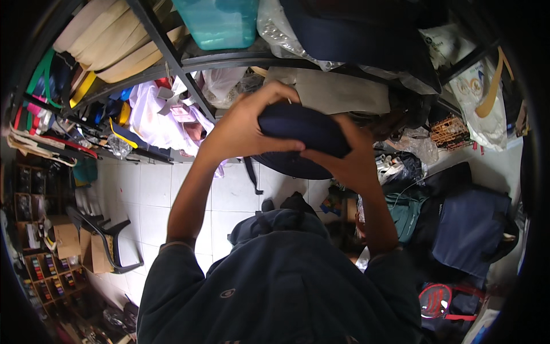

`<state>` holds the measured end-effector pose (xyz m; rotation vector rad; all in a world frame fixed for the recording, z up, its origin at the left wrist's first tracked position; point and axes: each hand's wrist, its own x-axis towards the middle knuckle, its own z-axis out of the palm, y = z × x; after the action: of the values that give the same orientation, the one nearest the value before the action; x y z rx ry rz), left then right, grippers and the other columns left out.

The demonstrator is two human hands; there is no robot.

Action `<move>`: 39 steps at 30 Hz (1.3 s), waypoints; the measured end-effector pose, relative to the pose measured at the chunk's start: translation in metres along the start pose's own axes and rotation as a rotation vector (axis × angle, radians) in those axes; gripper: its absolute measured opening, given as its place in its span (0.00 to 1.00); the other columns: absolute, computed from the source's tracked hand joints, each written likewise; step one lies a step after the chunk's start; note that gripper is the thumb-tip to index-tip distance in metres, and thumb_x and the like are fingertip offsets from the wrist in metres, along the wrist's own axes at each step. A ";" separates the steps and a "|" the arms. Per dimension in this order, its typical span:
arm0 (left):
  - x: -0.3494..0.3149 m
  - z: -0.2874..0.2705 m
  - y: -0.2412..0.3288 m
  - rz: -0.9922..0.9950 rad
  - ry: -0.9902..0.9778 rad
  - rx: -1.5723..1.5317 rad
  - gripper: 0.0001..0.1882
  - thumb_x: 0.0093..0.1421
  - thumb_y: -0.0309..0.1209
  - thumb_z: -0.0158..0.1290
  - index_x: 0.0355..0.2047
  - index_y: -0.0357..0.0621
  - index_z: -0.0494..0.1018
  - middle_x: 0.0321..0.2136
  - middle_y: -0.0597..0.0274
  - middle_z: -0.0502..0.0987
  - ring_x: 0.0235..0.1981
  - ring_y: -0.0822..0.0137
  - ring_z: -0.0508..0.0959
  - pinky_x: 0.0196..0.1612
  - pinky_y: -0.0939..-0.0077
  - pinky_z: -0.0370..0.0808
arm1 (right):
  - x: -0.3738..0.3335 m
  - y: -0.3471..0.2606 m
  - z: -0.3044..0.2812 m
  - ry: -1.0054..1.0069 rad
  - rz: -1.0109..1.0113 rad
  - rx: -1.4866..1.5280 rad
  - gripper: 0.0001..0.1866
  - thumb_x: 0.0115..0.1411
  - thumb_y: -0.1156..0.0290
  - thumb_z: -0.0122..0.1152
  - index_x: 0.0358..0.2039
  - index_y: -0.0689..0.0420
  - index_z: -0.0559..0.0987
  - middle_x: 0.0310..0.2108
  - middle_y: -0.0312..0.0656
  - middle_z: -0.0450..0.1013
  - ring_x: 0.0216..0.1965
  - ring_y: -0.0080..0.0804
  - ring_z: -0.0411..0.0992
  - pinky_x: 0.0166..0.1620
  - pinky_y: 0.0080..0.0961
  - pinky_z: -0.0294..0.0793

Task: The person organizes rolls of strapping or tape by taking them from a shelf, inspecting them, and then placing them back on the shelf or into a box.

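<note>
Between my two hands is a thick, round roll of dark navy strap or webbing (302, 125), held up in front of the shelves. My left hand (250, 121) grips its left side, with the thumb across the near face and the fingers over the top. On the right side my right hand (350, 161) is closed round the edge, its thumb pointing toward the left thumb. A dark strip (251, 175) hangs below the roll's left side, seemingly its loose end. The far side of the roll is hidden.
Ahead, a dark metal shelf frame (240, 60) carries beige strap rolls (117, 34), a teal bin (217, 23) and lilac fabric (157, 117). A dark chair (117, 246) and cardboard box (94, 249) stand left on white tiles. Navy bags (470, 229) lie right.
</note>
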<state>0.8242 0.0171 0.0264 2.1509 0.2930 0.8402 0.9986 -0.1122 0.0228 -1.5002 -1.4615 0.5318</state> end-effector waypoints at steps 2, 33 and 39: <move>-0.008 0.011 -0.013 -0.097 0.219 -0.330 0.29 0.44 0.33 0.68 0.44 0.41 0.67 0.37 0.58 0.76 0.39 0.66 0.77 0.44 0.72 0.72 | -0.011 0.010 0.004 0.268 0.043 0.083 0.28 0.41 0.66 0.76 0.41 0.60 0.73 0.33 0.44 0.75 0.34 0.35 0.75 0.40 0.29 0.74; 0.088 0.217 0.072 -0.014 0.483 -0.464 0.27 0.63 0.32 0.44 0.61 0.36 0.53 0.56 0.49 0.62 0.57 0.59 0.62 0.60 0.68 0.56 | -0.067 0.034 -0.106 1.228 -0.017 1.009 0.32 0.59 0.61 0.58 0.60 0.57 0.58 0.56 0.46 0.62 0.55 0.40 0.65 0.57 0.36 0.66; 0.160 0.252 0.133 -0.001 0.626 -0.608 0.26 0.62 0.36 0.51 0.57 0.35 0.61 0.51 0.52 0.68 0.52 0.63 0.68 0.57 0.71 0.61 | -0.107 0.066 -0.143 0.880 -0.159 1.027 0.32 0.57 0.72 0.60 0.60 0.56 0.58 0.56 0.47 0.61 0.56 0.41 0.64 0.57 0.37 0.66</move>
<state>1.1005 -0.1472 0.0839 1.2936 0.2994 1.3866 1.1309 -0.2474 0.0021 -0.6113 -0.4405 0.3464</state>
